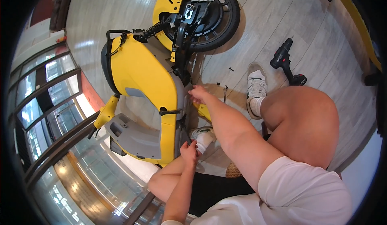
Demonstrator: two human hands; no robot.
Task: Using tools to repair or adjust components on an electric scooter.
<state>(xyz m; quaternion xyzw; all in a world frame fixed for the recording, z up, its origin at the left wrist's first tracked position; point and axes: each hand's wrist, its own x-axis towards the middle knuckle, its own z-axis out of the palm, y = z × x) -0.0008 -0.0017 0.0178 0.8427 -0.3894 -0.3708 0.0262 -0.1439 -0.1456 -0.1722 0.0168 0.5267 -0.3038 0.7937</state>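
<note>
Beside one yellow electric scooter (141,75), stripped of seat and lying on pale wood-plank floor (282,19): two bare hands at its side panel edge. Right hand (197,94) at the panel's upper edge near the frame, fingers curled together; whether anything is pinched, cannot tell. Left hand (188,150) at the panel's lower edge, fingers folded against the yellow shell; grip contents hidden. One rear wheel (213,15) with black tyre, above the hands. One coil shock absorber (155,29) left of the wheel. One cordless drill (287,61), red and black, well apart to the scooter's right. Loose screws (231,69), about three, between scooter and drill. Two white sneakers (256,85), one near each hand. Open floor beyond the drill; glass wall (48,116) close along the scooter's left.
</note>
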